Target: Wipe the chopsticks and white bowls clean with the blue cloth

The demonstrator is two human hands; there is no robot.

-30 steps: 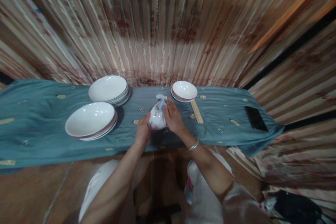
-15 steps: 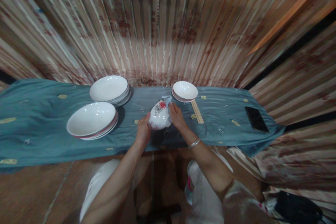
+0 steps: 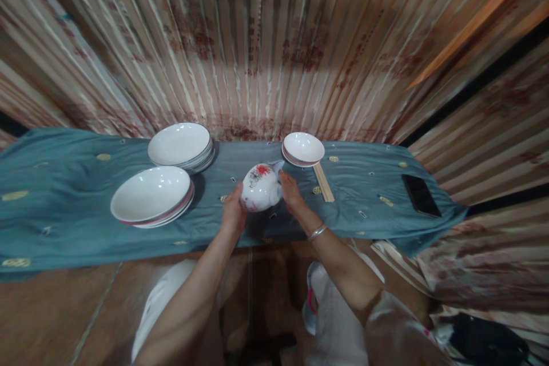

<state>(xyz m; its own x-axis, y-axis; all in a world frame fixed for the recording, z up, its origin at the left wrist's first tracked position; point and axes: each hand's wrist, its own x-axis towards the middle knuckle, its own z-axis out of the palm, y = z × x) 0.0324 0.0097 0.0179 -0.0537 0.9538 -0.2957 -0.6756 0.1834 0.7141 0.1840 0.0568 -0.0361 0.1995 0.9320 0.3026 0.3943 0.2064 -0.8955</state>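
Note:
A white bowl (image 3: 259,190) with a red flower painted on its outside is held up, tipped on its side, above the middle of the table. My left hand (image 3: 234,210) grips the bowl by its left side. On the other side, my right hand (image 3: 290,190) is closed on a pale bluish cloth (image 3: 278,166) pressed against the bowl's right edge. The fingertips of my right hand are hidden behind the cloth and bowl. The bowl's inside faces away from me.
A teal patterned cloth covers the table (image 3: 77,183). Stacked large bowls (image 3: 151,194) and stacked plates (image 3: 180,144) stand to the left. Small stacked bowls (image 3: 303,147) sit at the back, beside chopsticks (image 3: 323,183). A black phone (image 3: 421,194) lies far right. Curtains (image 3: 274,40) hang behind.
The bowl has turned slightly and shifted a little left in my left hand. My right hand and the cloth have moved slightly right along its edge. The other dishes stay put.

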